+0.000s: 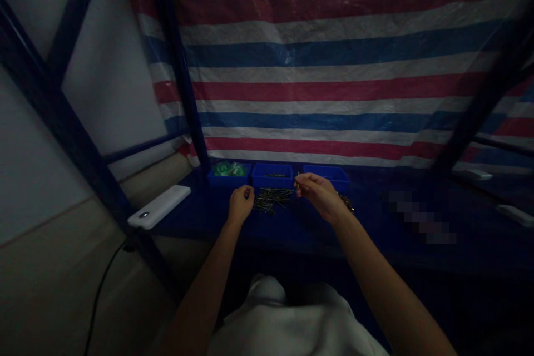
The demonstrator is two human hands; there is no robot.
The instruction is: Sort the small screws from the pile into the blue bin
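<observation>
A heap of thin metal pins [272,199] lies on the dark blue table [375,222] in front of three small blue trays. My left hand [241,203] rests curled at the left edge of the heap, fingers pressed together; what they hold is too small to make out. My right hand [319,193] hovers just right of the heap and pinches one thin pin upright between thumb and forefinger. The left tray [228,173] holds green pieces, the middle tray [272,174] a few dark pins, and the right tray [334,176] sits behind my right hand.
A white power bank [159,207] with a cable lies at the table's left corner. Dark blue frame posts [175,61] rise at left and right. A red, white and blue striped tarp [334,67] hangs behind the table. White objects [515,213] lie far right.
</observation>
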